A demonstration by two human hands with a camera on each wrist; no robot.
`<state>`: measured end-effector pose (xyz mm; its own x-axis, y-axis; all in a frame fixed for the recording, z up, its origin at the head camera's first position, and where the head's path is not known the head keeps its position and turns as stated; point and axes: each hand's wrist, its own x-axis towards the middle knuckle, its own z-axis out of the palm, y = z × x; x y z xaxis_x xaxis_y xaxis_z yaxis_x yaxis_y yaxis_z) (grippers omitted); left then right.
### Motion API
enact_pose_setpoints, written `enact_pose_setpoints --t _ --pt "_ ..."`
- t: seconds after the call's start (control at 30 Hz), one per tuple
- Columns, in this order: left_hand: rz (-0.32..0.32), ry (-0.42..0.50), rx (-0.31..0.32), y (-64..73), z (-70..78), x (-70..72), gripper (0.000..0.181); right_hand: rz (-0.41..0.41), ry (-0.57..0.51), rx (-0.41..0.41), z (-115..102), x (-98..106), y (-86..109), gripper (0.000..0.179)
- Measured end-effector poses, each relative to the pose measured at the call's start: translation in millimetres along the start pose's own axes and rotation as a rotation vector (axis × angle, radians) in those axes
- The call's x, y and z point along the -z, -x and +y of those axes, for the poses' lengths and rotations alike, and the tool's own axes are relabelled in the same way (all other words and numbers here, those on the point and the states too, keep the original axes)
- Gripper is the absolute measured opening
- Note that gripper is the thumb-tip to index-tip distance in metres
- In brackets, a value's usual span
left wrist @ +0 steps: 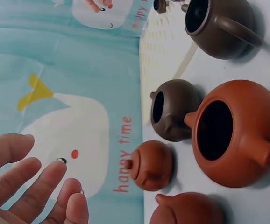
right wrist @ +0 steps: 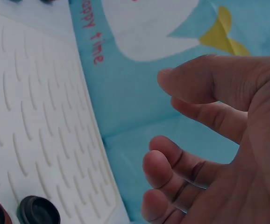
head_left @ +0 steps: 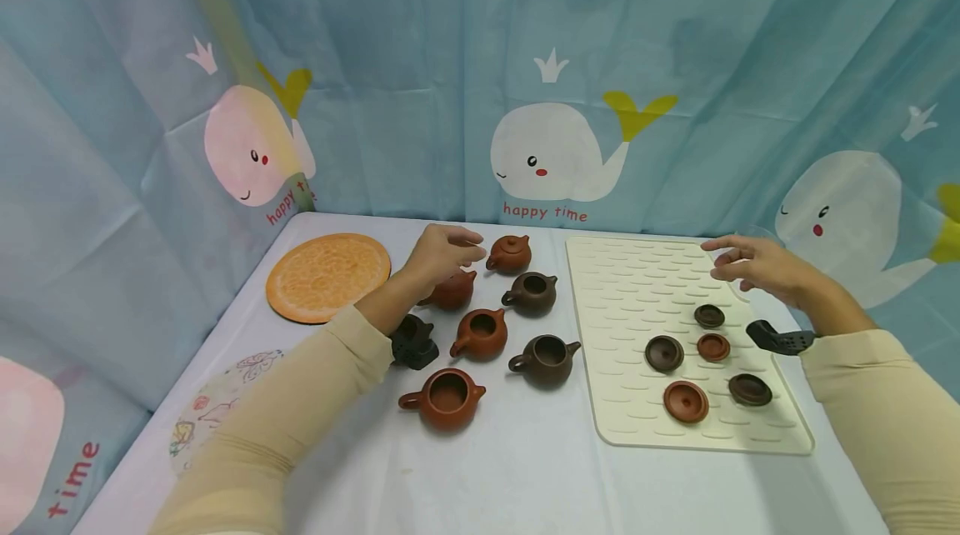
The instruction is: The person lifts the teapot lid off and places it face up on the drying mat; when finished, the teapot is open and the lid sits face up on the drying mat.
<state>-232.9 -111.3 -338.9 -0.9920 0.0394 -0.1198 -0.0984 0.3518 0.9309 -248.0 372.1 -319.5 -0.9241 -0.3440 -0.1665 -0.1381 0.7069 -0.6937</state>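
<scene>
Smooth, matte, clay-like surfaces in brick red and dark brown, all round bellies, short spouts and looped handles. Mid-cluster on a lightly creased white cloth (head_left: pixel 517 468), an open red teapot (head_left: pixel 480 345); from there, at 1 o'clock, a small lidded teapot (head_left: pixel 510 257), squat and domed; at 11, a rear red teapot (head_left: pixel 459 293), partly behind the left hand (head_left: pixel 444 256); at 2, a smaller dark teapot (head_left: pixel 536 303), and toward 4, a larger dark teapot (head_left: pixel 546 366), both open-mouthed; at 7, a front red teapot (head_left: pixel 450 415), also open; at 9, a blackish teapot (head_left: pixel 411 327), mostly covered. At 3, a cream mat (head_left: pixel 615 335) with rounded corners and rows of short curved ridges. On it, disc-shaped lids: around a small red lid (head_left: pixel 713 347), a small dark lid (head_left: pixel 708 316) at 12, a broad dark lid (head_left: pixel 664 353) at 9, a broad red lid (head_left: pixel 686 402) at 7, an oval-looking dark lid (head_left: pixel 750 389) between 4 and 5. Left fingers loosely spread, slightly bent, near the lidded teapot; in the left wrist view, plainly apart from it. Right hand (head_left: pixel 765 270) by the mat's 1 o'clock corner, fingers relaxed, bent and parted. Only in the head view, a mottled orange disc (head_left: pixel 327 278) at 10; clearest in the left wrist view, the lidded teapot's rounded knob.
</scene>
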Motion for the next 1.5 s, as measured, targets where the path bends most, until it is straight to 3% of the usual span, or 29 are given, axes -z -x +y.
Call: enact_pose_setpoints --t 0.27,0.5,0.83,1.2,1.5 --pt "0.021 0.081 -0.083 11.4 -5.1 19.4 0.027 -0.019 0.001 0.082 -34 -7 -1.2 0.053" --pt "0.09 0.144 -0.144 20.2 -10.4 31.6 0.028 -0.053 -0.015 0.175 -65 -19 -4.2 0.048" --pt "0.137 0.161 -0.188 25.3 -41.8 46.6 0.03 -0.09 -0.069 0.236 -96 -38 -12.7 0.049" --pt "0.178 0.177 -0.047 12.1 -85.3 49.4 0.035 -0.066 -0.168 0.303 -122 -61 -30.2 0.048" --pt "0.136 0.21 0.103 1.0 -105.1 50.9 0.039 -0.055 -0.224 0.36 -135 -81 -53.0 0.046"
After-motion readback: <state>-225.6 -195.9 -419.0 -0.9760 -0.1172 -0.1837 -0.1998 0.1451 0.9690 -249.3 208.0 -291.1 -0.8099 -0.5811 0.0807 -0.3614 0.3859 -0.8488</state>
